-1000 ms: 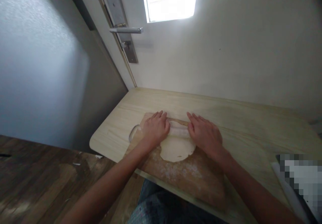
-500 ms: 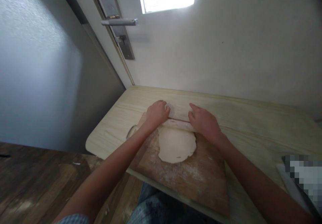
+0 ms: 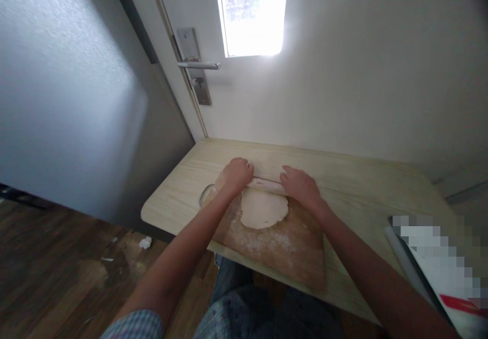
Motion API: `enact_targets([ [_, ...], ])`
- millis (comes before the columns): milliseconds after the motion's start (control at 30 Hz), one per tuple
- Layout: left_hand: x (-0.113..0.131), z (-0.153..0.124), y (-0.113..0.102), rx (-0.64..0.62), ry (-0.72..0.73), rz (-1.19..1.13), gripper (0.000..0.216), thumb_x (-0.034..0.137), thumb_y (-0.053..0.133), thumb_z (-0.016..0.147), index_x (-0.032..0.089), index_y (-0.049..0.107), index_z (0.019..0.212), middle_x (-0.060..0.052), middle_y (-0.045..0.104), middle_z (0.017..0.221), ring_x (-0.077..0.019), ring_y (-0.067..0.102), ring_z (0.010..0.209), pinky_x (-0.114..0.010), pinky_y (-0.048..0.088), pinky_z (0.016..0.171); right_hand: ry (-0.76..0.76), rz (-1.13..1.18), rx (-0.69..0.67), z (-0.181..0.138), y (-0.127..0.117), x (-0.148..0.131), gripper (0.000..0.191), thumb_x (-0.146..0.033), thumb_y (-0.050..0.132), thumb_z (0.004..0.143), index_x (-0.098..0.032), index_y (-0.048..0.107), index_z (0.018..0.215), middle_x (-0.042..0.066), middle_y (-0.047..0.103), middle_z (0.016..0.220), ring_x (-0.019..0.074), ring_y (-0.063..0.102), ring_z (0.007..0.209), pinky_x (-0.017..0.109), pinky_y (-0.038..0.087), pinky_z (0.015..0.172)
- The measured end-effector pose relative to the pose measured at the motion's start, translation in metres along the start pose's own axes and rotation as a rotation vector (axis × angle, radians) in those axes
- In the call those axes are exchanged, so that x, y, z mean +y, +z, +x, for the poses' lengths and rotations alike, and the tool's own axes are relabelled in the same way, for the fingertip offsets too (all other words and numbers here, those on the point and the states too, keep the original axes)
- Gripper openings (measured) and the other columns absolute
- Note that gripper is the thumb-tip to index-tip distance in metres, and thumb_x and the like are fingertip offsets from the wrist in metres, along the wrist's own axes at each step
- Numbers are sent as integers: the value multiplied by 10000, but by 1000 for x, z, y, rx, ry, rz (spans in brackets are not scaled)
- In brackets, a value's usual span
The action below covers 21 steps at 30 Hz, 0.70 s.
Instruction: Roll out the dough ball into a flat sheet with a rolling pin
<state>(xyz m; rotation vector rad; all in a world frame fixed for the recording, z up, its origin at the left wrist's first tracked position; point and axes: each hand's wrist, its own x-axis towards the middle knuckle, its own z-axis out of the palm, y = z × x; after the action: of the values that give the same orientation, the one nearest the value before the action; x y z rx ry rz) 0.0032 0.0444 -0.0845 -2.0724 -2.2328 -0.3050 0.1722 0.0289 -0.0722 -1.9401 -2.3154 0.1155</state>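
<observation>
A flat round of pale dough [image 3: 264, 210] lies on a floured brown wooden board [image 3: 290, 250] at the near edge of a light wooden table [image 3: 362, 186]. A thin wooden rolling pin [image 3: 267, 183] lies across the far edge of the dough. My left hand [image 3: 238, 172] presses on its left end with the fingers curled over it. My right hand [image 3: 301, 186] presses on its right end, its fingers laid over the pin.
A metal ring handle [image 3: 205, 193] sticks out at the board's left end. A white door with a lever handle [image 3: 199, 65] and a bright window pane stands behind the table. A blurred flat object [image 3: 430, 257] lies at the table's right. Dark wooden floor lies to the left.
Both hands have pushed the rolling pin away from me, from the middle of the dough to its far edge. More of the dough now shows. The camera has tilted a little.
</observation>
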Motion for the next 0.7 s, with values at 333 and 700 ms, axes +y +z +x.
enact_targets([
  [333, -5, -49, -17, -7, 118, 11, 401, 274, 231, 815, 138, 609, 798, -102, 607, 881, -200, 535, 864, -335, 359, 806, -115, -89, 160, -49, -3, -14, 419, -296, 174, 847, -188, 570, 932, 70, 621, 884, 174, 564, 766, 288, 383, 652],
  [700, -24, -97, -30, 4, 310, 15, 359, 280, 245, 837, 108, 487, 1040, -118, 535, 1089, -192, 461, 1035, -334, 300, 915, -291, -11, 222, -75, 9, -8, 392, -287, 235, 844, -168, 487, 1119, 72, 489, 1177, 162, 421, 1075, 325, 281, 902],
])
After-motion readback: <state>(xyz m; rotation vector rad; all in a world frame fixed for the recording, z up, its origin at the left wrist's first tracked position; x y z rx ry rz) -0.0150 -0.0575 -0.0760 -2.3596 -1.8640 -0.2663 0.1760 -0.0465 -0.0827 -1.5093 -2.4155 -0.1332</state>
